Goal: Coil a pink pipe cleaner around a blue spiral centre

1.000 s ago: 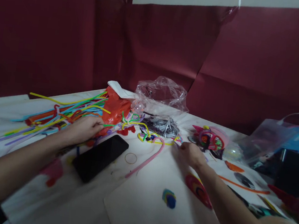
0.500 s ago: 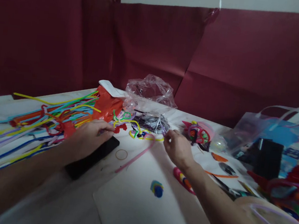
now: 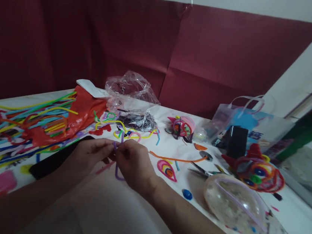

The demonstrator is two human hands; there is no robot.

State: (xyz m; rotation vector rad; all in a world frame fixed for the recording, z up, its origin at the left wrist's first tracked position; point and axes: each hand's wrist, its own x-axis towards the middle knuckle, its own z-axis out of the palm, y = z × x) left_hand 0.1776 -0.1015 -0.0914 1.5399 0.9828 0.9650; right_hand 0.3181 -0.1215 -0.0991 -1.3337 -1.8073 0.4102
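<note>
A bent purple pipe cleaner (image 3: 116, 172) is pinched between my two hands over the middle of the white table. My left hand (image 3: 92, 154) grips it from the left, fingertips close to the right hand's. My right hand (image 3: 135, 163) is closed on it from the right, and its upper end sticks up above the fingers. A pink strip (image 3: 105, 168) lies partly hidden under my hands. Behind them sits a yellow, pink and blue pipe-cleaner shape (image 3: 127, 133). Beneath my left wrist is a black flat object (image 3: 49, 163).
Many coloured pipe cleaners (image 3: 11, 125) and a red bag (image 3: 84, 112) lie left. Clear plastic wrap (image 3: 132, 88) stands behind. Rightward are scissors (image 3: 202, 170), an orange strip (image 3: 173, 158), a blue button-like disc (image 3: 187, 194), a clear rounded container (image 3: 233, 203) and a fish-like craft (image 3: 259, 173).
My hands were apart and have come together, both now on the purple pipe cleaner. The view has swung to the right, showing more of the table's right side.
</note>
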